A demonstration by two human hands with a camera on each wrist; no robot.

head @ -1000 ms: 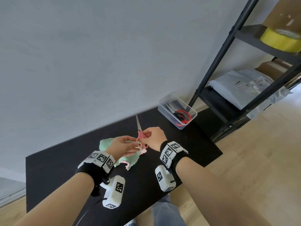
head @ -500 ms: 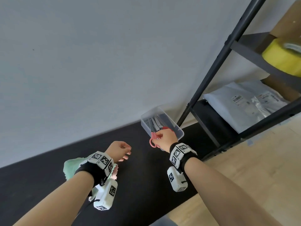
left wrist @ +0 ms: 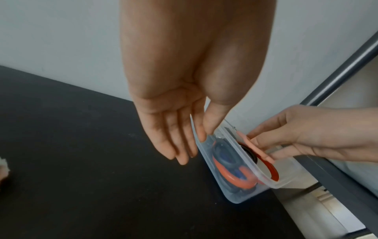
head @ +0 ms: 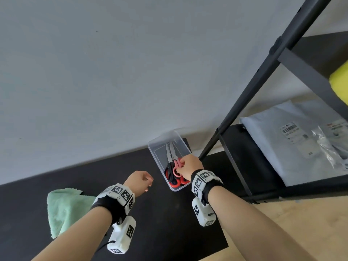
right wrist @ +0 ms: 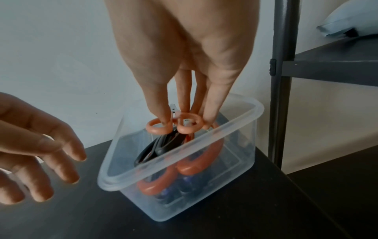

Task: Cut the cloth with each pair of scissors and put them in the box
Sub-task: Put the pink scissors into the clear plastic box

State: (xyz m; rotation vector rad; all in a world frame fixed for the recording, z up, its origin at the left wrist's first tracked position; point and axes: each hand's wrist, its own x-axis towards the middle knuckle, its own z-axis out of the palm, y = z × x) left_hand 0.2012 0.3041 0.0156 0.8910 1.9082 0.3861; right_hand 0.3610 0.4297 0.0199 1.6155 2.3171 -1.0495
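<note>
A clear plastic box [head: 159,162] [left wrist: 231,190] [right wrist: 235,134] stands on the black table near the wall. Inside lie red-handled scissors [head: 174,183] [right wrist: 192,168] and black-handled scissors [head: 169,171] [right wrist: 163,145]. My right hand [head: 188,165] [right wrist: 184,80] pinches the pink-handled scissors [head: 176,167] [left wrist: 255,150] [right wrist: 175,125] by their loops, blades down in the box. My left hand [head: 140,180] [left wrist: 180,129] hovers just left of the box with relaxed fingers and holds nothing. The mint-green cloth [head: 64,208] lies on the table at the left.
A black metal shelf rack [head: 263,72] [right wrist: 284,80] stands right of the box, its post close to the box's far corner. On its shelves lie a grey parcel bag [head: 293,142] and a yellow tape roll [head: 340,83]. A wooden floor [head: 310,223] shows past the table's right edge.
My right hand carried the pink scissors from the cloth to the box and lowered them in. My left hand let go of the cloth and moved toward the box.
</note>
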